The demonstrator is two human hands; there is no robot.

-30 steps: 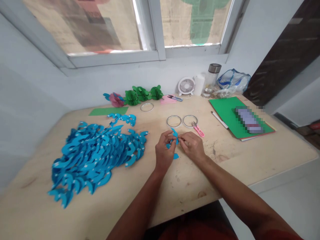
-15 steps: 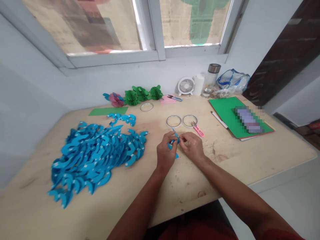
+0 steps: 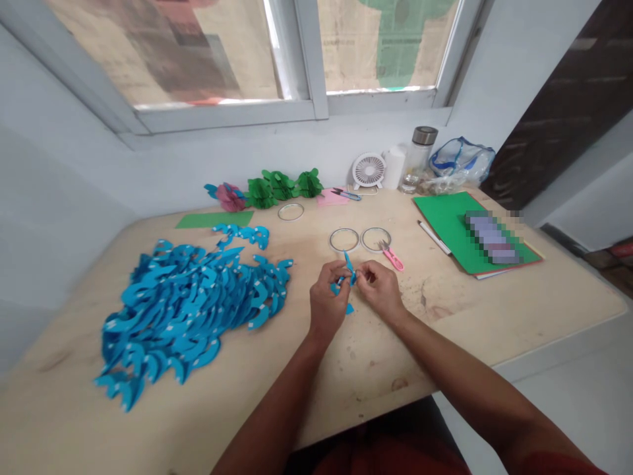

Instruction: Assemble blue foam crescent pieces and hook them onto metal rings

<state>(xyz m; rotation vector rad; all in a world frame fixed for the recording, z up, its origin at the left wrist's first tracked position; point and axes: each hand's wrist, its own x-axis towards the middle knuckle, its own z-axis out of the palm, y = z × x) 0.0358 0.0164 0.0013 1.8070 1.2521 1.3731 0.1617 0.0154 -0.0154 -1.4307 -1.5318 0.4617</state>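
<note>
Near the middle of the wooden table, a small blue piece (image 3: 349, 262) stands up between my hands. My left hand (image 3: 330, 298) is closed on it, fingertips pinched together. My right hand (image 3: 380, 287) touches the piece from the other side with thumb and forefinger pressed together; the fingertips partly hide the contact. Another bit of blue (image 3: 350, 309) shows just below the fingers. To the left lies a large heap of blue curved pieces (image 3: 192, 303) with small white marks.
Beyond my hands are two rings (image 3: 345, 229) and pink-handled snips (image 3: 394, 259). A green folder (image 3: 440, 224) and a white pen (image 3: 434, 237) lie right. Along the wall stand green paper shapes (image 3: 260, 193), a fan (image 3: 368, 170) and a bottle (image 3: 414, 161).
The blue piece between my fingers now stands more upright and shows more of its length. My right fingers have shifted slightly; the left hand is nearly still.
</note>
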